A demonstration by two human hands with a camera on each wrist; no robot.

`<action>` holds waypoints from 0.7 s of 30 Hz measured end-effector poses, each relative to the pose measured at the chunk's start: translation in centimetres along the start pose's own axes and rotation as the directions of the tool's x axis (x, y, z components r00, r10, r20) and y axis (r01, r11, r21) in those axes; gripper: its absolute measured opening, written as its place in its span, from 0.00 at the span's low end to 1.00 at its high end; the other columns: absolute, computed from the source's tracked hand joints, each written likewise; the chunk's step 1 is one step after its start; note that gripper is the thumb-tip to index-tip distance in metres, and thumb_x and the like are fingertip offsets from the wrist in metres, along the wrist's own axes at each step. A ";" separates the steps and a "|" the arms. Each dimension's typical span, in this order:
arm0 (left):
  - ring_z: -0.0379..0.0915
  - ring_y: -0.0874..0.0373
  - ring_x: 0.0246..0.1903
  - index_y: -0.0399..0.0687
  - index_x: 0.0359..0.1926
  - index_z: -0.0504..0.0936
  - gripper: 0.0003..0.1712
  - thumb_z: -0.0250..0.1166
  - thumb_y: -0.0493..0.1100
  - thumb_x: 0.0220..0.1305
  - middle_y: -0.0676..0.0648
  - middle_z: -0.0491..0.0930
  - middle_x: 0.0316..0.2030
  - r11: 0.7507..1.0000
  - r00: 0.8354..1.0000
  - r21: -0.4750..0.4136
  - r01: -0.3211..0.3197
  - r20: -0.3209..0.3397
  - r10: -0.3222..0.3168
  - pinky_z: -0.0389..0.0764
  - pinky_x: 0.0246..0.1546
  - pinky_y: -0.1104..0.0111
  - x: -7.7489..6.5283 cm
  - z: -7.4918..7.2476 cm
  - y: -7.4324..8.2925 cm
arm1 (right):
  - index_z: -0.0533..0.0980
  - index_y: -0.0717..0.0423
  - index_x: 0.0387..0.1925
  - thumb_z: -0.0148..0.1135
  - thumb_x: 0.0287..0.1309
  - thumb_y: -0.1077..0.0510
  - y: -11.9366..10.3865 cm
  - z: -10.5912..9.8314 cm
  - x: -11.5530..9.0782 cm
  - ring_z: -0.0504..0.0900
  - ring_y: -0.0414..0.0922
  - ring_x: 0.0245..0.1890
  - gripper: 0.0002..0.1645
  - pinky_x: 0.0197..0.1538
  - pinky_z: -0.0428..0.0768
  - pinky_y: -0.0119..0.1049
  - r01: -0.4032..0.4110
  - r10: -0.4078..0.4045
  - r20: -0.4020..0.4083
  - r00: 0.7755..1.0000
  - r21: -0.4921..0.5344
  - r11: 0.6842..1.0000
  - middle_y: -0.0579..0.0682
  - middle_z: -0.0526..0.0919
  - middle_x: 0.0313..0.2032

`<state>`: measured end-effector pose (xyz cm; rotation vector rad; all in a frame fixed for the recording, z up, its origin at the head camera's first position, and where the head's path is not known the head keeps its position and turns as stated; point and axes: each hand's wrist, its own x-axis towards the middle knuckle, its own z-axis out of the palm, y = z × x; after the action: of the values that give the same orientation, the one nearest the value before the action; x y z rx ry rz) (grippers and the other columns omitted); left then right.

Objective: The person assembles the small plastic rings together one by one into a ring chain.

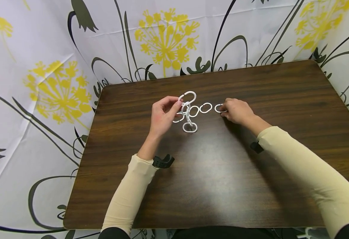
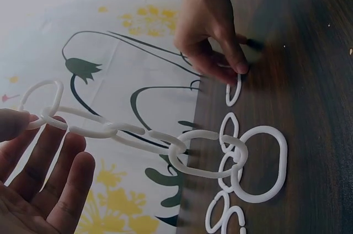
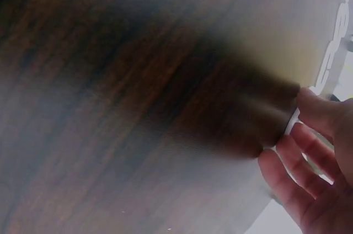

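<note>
My left hand (image 1: 162, 114) pinches the top link of a chain of white plastic C-shaped links (image 2: 140, 134) between thumb and fingers. The chain hangs down from it, and its lowest link (image 1: 190, 127) is at the table. With thumb and fingertips, my right hand (image 1: 237, 110) grips a single white link (image 1: 218, 108) lying on the table to the right; the fingers hide part of that link. Between the hands, loose links such as one white link (image 1: 205, 108) lie in a row. In the right wrist view the right hand (image 3: 314, 162) is at the table surface.
The dark wooden table (image 1: 222, 186) stretches around both hands. A white cloth (image 1: 108, 39) with yellow and dark plant prints hangs behind the table and on its left and right sides.
</note>
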<state>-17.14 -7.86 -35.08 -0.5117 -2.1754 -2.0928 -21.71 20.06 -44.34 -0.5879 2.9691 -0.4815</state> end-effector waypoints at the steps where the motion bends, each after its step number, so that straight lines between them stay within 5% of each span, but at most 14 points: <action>1: 0.78 0.63 0.29 0.17 0.43 0.77 0.11 0.60 0.27 0.65 0.22 0.78 0.40 1.000 1.000 -0.003 0.002 0.000 -0.002 0.83 0.27 0.72 0.0 0.0 -0.1 | 0.85 0.56 0.43 0.68 0.59 0.59 0.0 0.0 -0.1 0.79 0.52 0.39 0.10 0.41 0.79 0.52 -0.003 0.003 -0.006 1.000 0.003 1.000 0.51 0.78 0.37; 6: 0.79 0.61 0.29 0.19 0.44 0.78 0.11 0.61 0.29 0.66 0.23 0.78 0.42 1.000 1.000 -0.007 0.009 -0.002 -0.009 0.84 0.27 0.71 0.5 -0.5 -2.0 | 0.84 0.55 0.37 0.66 0.60 0.60 0.2 0.2 -0.3 0.79 0.51 0.36 0.05 0.38 0.80 0.50 0.002 -0.002 -0.021 1.000 -0.023 1.000 0.50 0.77 0.34; 13: 0.80 0.43 0.33 0.27 0.43 0.82 0.10 0.64 0.33 0.66 0.29 0.82 0.40 1.000 1.000 0.011 -0.010 -0.009 0.011 0.85 0.27 0.68 0.6 -0.7 -3.2 | 0.78 0.56 0.38 0.58 0.66 0.57 0.2 -0.1 -0.1 0.79 0.50 0.36 0.06 0.36 0.79 0.50 -0.034 0.034 -0.005 0.999 -0.048 0.998 0.51 0.80 0.35; 18: 0.77 0.32 0.35 0.29 0.42 0.82 0.09 0.64 0.34 0.66 0.33 0.83 0.38 0.999 1.000 0.025 -0.020 -0.008 0.021 0.85 0.26 0.67 0.5 -0.5 -3.1 | 0.77 0.57 0.41 0.56 0.68 0.57 -0.6 -1.4 0.1 0.77 0.51 0.32 0.07 0.37 0.76 0.49 -0.074 0.091 -0.097 0.991 0.159 0.984 0.52 0.81 0.33; 21: 0.79 0.38 0.33 0.28 0.43 0.82 0.10 0.64 0.34 0.66 0.33 0.83 0.38 1.000 1.000 0.026 -0.015 -0.008 0.015 0.85 0.26 0.68 0.7 -0.5 -3.2 | 0.79 0.58 0.44 0.56 0.69 0.57 -1.6 -2.6 0.4 0.77 0.49 0.29 0.10 0.34 0.75 0.42 -0.060 0.125 -0.165 0.978 0.354 0.934 0.53 0.81 0.32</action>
<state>-18.76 -8.26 -37.91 -0.5141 -2.1844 -2.0526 -21.82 19.28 -41.32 -0.3816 2.9507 -1.0763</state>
